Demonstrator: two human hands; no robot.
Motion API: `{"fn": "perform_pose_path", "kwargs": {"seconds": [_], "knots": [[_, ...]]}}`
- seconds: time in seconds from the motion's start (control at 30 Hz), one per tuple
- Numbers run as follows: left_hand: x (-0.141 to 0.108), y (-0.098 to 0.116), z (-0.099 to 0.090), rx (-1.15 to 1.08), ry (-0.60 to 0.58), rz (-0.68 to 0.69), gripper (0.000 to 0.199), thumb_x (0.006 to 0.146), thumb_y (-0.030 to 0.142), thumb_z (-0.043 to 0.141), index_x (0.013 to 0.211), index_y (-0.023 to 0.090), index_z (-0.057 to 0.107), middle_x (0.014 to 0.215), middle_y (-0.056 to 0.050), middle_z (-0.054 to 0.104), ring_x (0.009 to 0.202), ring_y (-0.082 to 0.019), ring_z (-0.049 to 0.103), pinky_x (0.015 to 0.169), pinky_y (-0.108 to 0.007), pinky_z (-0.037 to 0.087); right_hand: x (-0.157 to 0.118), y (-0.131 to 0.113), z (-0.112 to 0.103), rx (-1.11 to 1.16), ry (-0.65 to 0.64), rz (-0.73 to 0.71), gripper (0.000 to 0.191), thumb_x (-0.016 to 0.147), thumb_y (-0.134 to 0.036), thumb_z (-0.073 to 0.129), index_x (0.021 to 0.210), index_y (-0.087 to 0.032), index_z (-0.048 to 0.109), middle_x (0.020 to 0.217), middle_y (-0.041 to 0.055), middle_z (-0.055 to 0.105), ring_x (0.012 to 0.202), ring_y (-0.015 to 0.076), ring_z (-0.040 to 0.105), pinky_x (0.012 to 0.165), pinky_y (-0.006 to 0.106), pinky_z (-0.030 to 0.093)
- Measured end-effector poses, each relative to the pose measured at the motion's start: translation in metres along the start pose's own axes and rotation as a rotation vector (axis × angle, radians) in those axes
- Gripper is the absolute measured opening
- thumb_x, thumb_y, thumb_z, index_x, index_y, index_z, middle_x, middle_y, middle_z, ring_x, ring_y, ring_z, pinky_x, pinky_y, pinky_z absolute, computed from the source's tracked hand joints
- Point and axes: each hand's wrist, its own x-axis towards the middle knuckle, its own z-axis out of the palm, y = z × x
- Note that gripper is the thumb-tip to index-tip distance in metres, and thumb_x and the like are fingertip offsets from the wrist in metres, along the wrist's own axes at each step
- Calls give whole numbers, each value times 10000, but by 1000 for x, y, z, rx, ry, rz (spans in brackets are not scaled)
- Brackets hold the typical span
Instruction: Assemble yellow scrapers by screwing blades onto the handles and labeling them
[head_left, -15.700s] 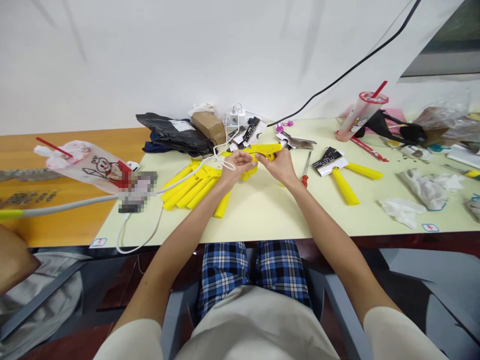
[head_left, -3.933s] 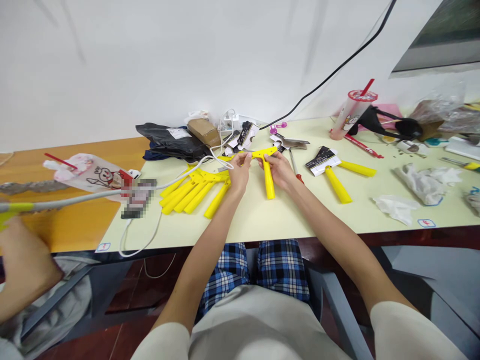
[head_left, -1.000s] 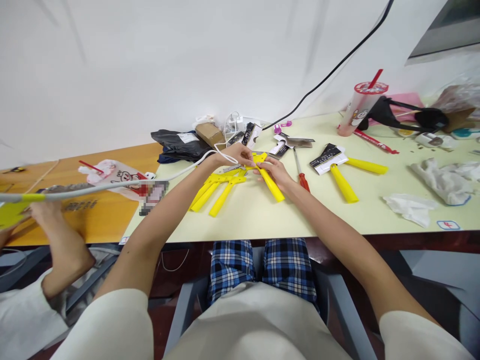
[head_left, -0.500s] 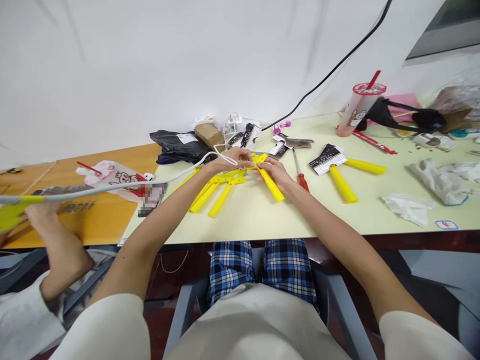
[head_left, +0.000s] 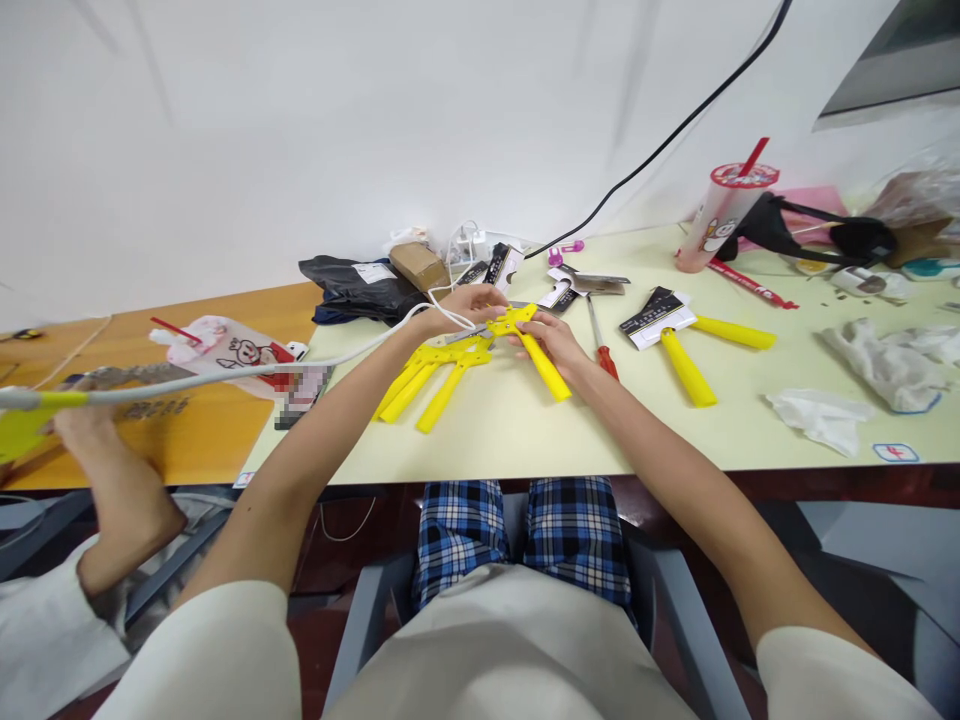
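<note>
My right hand (head_left: 553, 340) is closed around the head end of a yellow-handled tool (head_left: 546, 365), whose handle slants down toward me. My left hand (head_left: 477, 300) is at the far left side of that yellow head, its fingers curled together; whatever is between them is hidden. Below and left of my hands lie several more yellow handles (head_left: 442, 390) in a pile, with a metal blade (head_left: 466, 332) showing above them. A screwdriver (head_left: 604, 360) with a red handle lies just right of my right hand.
A carded yellow-handled tool (head_left: 686, 370) lies to the right. Further off stand a drink cup (head_left: 720, 220) and crumpled tissue (head_left: 821, 420). A white cable (head_left: 360, 350) crosses over my left forearm. At far left, a co-worker's arm (head_left: 124, 480) rests by the orange table.
My left fingers have lifted slightly up and away from the yellow head, uncovering more of it and the blade. My right hand keeps its hold, nearly still.
</note>
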Motion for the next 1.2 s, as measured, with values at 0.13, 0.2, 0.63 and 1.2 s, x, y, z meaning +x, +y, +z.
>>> {"fn": "perform_pose_path", "kwargs": {"seconds": [0.13,0.2,0.63,1.2], "knots": [[-3,-26,-21,210,95,-268,356,633,330,973,863,172,751,872,-65,766,783,-199,663,754,-296,489,4,0,-3,-10,57,-32,220,912,-116,788,1069,-203,660,1122,88,850,791,209,846,544,270,697],[-6,-35,-26,266,40,-327,305,604,289,962,811,182,765,821,-50,763,745,-197,652,719,-289,464,5,1,-4,-15,62,-33,233,914,-116,782,1088,-206,658,1139,86,853,790,207,848,550,268,698],[-2,-32,-22,53,408,-171,303,725,459,903,792,184,797,705,-42,733,655,-157,587,627,-266,426,6,7,-4,-50,1,-6,337,853,-188,905,1091,-212,667,1119,82,856,809,216,857,569,271,706],[-19,-10,52,-493,510,-304,593,519,547,1027,902,154,804,782,-57,775,642,-153,654,622,-296,530,2,-4,-6,-248,-158,56,397,807,-263,1009,1111,-181,768,1173,120,864,671,161,800,427,195,611]]}}
